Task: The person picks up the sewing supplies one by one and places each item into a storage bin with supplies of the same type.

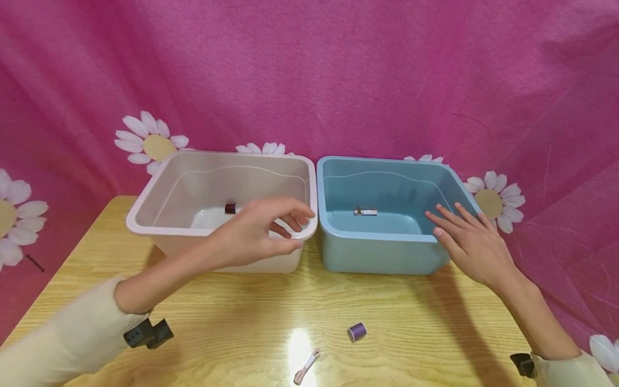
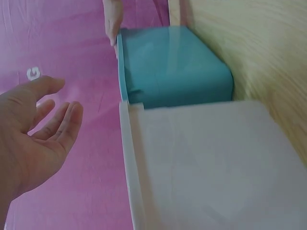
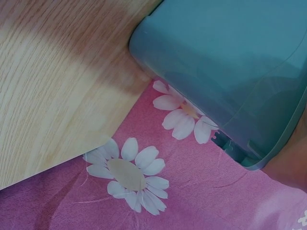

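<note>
My left hand (image 1: 263, 231) hovers over the front right part of the whitish plastic bin (image 1: 169, 231), fingers loosely bent and nothing between them. The left wrist view shows that hand (image 2: 41, 129) beside the bin's rim, thumb and fingers apart. At the right end of the blue bin (image 1: 382, 255), my right hand (image 1: 471, 242) spreads its fingers over the rim, holding nothing. A dark brown thread spool (image 1: 230, 208) lies inside the whitish bin. Inside the blue bin lies a small skein with a white band (image 1: 365, 212).
On the wooden table (image 1: 232, 328) in front lie a purple thread spool (image 1: 357, 331) and a pale pink skein of floss (image 1: 307, 366). The two bins stand side by side. Behind them hangs a pink cloth (image 1: 309, 75) with white flowers.
</note>
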Demonstrator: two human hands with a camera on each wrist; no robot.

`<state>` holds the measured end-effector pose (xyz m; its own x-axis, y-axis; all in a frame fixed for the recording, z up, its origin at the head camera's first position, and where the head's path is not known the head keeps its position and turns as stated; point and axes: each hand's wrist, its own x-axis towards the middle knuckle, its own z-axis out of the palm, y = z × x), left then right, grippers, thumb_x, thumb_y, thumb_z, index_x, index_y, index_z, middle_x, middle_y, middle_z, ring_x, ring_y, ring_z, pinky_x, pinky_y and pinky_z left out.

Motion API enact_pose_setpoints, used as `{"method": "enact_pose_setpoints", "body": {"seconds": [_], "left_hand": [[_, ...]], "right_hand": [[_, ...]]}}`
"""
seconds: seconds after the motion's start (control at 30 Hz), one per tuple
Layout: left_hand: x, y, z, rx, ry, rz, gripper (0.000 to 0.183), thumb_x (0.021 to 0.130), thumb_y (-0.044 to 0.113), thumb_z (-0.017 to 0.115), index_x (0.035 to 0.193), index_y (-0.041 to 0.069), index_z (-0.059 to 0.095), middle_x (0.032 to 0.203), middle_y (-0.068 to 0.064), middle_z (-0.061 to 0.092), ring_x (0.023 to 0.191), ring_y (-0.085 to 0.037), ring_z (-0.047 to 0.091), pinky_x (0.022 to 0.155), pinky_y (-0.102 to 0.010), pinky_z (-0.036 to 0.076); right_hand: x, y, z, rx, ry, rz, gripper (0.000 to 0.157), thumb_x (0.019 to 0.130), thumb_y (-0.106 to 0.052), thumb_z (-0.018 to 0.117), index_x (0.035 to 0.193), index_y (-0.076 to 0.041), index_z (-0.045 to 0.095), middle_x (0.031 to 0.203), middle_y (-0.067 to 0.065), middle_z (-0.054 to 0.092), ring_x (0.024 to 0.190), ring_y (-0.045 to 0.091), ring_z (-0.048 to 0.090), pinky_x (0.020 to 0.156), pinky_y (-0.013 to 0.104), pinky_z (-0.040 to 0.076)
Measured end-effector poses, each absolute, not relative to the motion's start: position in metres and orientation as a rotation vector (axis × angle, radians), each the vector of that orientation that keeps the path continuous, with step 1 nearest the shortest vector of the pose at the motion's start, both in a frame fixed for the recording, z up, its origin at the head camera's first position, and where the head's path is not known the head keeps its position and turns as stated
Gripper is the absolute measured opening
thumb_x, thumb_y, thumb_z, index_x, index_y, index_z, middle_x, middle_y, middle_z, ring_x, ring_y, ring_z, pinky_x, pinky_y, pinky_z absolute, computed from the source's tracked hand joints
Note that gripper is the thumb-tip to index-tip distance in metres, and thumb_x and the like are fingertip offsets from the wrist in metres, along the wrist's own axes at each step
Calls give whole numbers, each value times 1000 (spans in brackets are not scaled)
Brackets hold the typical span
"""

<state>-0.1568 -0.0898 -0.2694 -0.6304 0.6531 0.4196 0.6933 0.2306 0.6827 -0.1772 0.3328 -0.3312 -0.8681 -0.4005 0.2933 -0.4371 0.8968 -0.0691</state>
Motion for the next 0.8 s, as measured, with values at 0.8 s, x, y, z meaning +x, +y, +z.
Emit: {"method": "enact_pose_setpoints", "body": {"seconds": [0.8], "left_hand": [[-138, -37, -311, -1439, -2670, -1297, 42, 80, 12, 71, 119, 12, 55, 104, 4, 58, 91, -3, 55, 74, -14, 47]], "right_hand": [[-177, 334, -332, 628, -2778, 198, 43, 96, -36, 43, 138, -25, 44, 143, 5, 37, 136, 28, 17, 105, 56, 5]]}}
